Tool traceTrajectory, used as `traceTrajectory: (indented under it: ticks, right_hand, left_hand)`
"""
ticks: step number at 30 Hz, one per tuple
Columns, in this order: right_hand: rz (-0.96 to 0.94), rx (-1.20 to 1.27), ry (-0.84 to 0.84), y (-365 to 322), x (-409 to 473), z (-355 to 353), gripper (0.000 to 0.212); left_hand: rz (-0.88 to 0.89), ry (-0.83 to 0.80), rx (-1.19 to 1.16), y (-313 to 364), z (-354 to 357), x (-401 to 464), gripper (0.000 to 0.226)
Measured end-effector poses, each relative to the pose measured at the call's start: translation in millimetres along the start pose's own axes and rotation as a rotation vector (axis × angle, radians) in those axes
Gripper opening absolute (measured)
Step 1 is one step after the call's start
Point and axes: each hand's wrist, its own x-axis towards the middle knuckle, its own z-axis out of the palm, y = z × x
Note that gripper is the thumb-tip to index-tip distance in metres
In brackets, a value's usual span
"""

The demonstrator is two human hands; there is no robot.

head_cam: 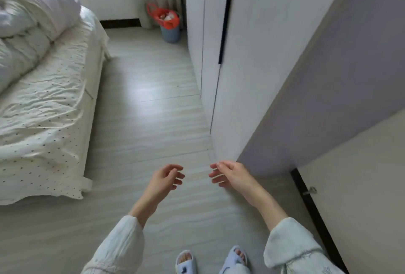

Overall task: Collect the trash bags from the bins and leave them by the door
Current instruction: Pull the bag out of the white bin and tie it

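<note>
Bedroom aisle ahead, I see both left hand (167,178) and right hand (228,175) loosely spread, empty; overfull red trash bag (165,16) in blue bin (170,32) could spill if yanked.

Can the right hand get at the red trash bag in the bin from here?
Probably not yet: the right hand hangs empty near the feet, while the red trash bag sits across bare floor. Walking closer looks unobstructed.

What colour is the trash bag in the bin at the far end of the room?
Red, with its handles sticking up above the blue-grey bin; the trash bag shows best in the head view.
</note>
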Motion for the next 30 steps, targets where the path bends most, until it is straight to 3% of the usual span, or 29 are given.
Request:
traceTrajectory:
  ticks: [8, 16, 30]
  right_hand:
    - [-0.048, -0.127, -0.108, -112, 135, 56, 0.026]
    - [-0.162, -0.099, -0.127, -274, 317, 65, 0.024]
    - [-0.186, -0.125, -0.145, -507, 604, 101, 0.025]
  left_hand:
    - [-0.004, 0.127, -0.095, 42, -104, 95, 0.022]
    - [0.088, 0.265, -0.136, 167, -204, 261, 0.023]
    - [0.13, 0.289, -0.138, 313, -384, 538, 0.025]
